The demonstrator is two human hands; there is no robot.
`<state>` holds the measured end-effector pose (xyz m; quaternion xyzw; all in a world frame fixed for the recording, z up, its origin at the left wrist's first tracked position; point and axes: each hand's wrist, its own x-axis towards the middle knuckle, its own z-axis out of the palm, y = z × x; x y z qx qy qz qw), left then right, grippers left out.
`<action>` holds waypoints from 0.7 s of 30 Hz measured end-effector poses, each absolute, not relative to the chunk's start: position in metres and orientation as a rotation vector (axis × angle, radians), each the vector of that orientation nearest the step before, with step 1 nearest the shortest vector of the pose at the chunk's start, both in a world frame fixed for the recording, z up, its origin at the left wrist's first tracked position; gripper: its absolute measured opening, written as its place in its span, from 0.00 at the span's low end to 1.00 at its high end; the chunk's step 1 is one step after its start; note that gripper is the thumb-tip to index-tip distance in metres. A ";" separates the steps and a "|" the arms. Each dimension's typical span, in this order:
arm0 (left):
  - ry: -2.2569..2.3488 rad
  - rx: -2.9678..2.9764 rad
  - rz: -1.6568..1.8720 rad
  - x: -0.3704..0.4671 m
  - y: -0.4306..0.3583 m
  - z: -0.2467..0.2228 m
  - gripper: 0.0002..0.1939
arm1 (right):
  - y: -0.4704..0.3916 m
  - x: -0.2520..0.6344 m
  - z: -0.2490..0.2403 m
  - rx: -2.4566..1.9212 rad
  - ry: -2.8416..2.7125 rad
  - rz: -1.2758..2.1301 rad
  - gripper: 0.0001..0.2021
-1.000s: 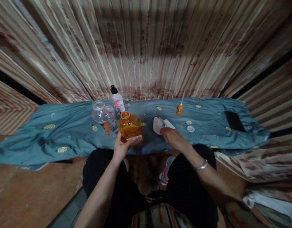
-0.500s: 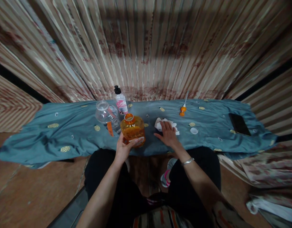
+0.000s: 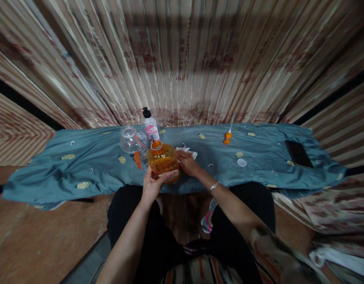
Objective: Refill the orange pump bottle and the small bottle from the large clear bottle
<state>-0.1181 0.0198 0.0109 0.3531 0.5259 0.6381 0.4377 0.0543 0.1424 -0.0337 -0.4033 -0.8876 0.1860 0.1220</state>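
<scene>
My left hand [image 3: 152,185] grips an amber plastic bottle [image 3: 163,157] low on its near left side. The bottle has an uncapped neck that leans left, orange liquid inside and a label at the front. My right hand [image 3: 188,163] is at the bottle's right side, closed on a crumpled white tissue [image 3: 192,152]; its fingertips are partly hidden. An orange pump top [image 3: 227,138] with a clear tube lies apart at the right. Close to the bottle's left stands a clear round jar [image 3: 129,141] with an open mouth.
Behind the amber bottle stands a pink-labelled bottle [image 3: 151,128] with a black cap. A small white disc [image 3: 241,162] and a dark phone [image 3: 298,154] lie to the right on the blue-green tablecloth [image 3: 51,169]. A striped curtain [image 3: 182,59] hangs behind.
My right hand has slid left with the tissue, from the cloth to the amber bottle's side. The amber bottle has shifted slightly left, still in my left hand.
</scene>
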 end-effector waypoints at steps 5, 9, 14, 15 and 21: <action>1.296 0.885 1.573 -0.120 0.018 0.010 0.34 | 0.109 0.125 -0.046 -1.018 -2.618 0.515 0.35; 1.279 0.890 1.596 -0.117 0.019 0.010 0.33 | 0.125 0.170 -0.041 -1.329 -2.469 0.322 0.32; 1.279 0.906 1.612 -0.112 0.024 0.013 0.33 | 0.153 0.139 -0.034 -1.574 -2.327 0.265 0.29; 1.282 0.909 1.615 -0.111 0.025 0.014 0.33 | 0.152 0.125 -0.034 -1.537 -2.353 0.292 0.29; 1.312 0.921 1.626 -0.113 0.028 0.014 0.34 | 0.108 0.086 -0.046 -1.068 -2.545 0.476 0.32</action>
